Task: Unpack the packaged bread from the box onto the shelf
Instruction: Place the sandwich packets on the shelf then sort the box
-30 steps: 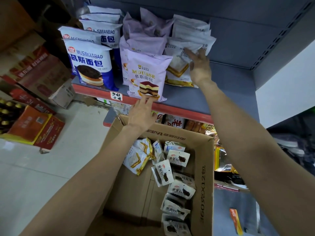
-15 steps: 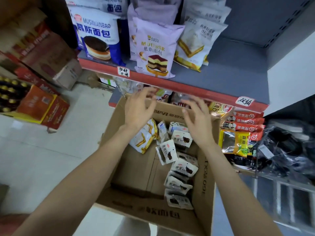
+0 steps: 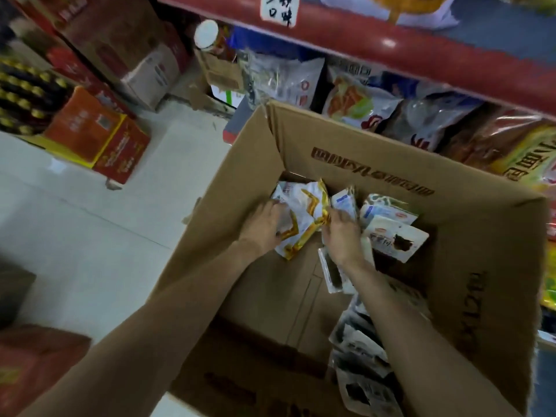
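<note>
Down inside the open cardboard box (image 3: 355, 164), both hands meet on one white-and-yellow bread packet (image 3: 304, 215) that lies against the far left corner of the box floor. The left hand (image 3: 264, 225) has its fingers curled onto the packet's left edge, gripping it, while the right hand (image 3: 343, 233) pinches the packet's right edge where the yellow trim runs. Just right of that packet stand several smaller white bread packs with dark pictures (image 3: 394, 236), some leaning on one another, and more of the same kind (image 3: 361, 365) lie in a row along the right wall of the box toward the near edge, partly hidden by the right forearm. The rest of the box floor shows bare cardboard. Beyond the box runs the red front edge of a shelf (image 3: 421, 52) with a handwritten paper label (image 3: 278, 9) stuck on it, and the shelf below it holds bagged snacks (image 3: 361, 100), somewhat blurred. On the pale tiled floor (image 3: 90, 221) to the left sits an orange carton (image 3: 96, 133) beside stacked brown boxes (image 3: 126, 46)
</note>
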Demonstrator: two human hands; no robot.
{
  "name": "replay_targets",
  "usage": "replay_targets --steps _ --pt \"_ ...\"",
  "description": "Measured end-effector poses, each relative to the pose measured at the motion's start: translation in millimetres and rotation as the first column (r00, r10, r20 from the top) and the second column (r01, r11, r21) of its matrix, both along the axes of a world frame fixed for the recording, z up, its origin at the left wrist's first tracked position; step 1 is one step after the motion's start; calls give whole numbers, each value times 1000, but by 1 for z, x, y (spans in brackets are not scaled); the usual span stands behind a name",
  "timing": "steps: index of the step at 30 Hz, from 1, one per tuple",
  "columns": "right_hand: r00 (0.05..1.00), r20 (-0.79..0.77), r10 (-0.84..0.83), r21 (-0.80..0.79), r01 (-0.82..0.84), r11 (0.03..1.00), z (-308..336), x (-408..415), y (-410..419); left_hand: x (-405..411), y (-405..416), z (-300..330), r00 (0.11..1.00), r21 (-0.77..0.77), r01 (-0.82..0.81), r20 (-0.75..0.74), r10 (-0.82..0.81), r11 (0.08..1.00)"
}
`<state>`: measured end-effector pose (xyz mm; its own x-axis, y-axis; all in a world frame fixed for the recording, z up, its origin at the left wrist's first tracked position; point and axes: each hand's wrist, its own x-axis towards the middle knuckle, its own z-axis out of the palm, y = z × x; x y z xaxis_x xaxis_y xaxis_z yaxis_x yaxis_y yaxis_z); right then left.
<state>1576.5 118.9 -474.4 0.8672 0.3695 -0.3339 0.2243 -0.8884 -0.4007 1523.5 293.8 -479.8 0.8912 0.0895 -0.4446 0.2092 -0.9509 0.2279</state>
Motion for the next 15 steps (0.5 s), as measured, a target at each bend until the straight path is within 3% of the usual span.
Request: replay_targets --steps 2,6,11,15 --pt "986 159 57 -118 -38 992 -27 13 16 25 2 -21 981 165 194 -59 -186 967" --pt "977 188 97 -154 -69 986 -67 44 49 54 7 -52 885 398 464 -227 -406 791" --pt "986 155 -60 -21 64 998 -77 61 67 62 18 -68 814 491 580 -309 -493 650" --pt "999 -33 18 -73 -20 997 -71 60 62 55 18 -58 744 442 666 -341 -575 601"
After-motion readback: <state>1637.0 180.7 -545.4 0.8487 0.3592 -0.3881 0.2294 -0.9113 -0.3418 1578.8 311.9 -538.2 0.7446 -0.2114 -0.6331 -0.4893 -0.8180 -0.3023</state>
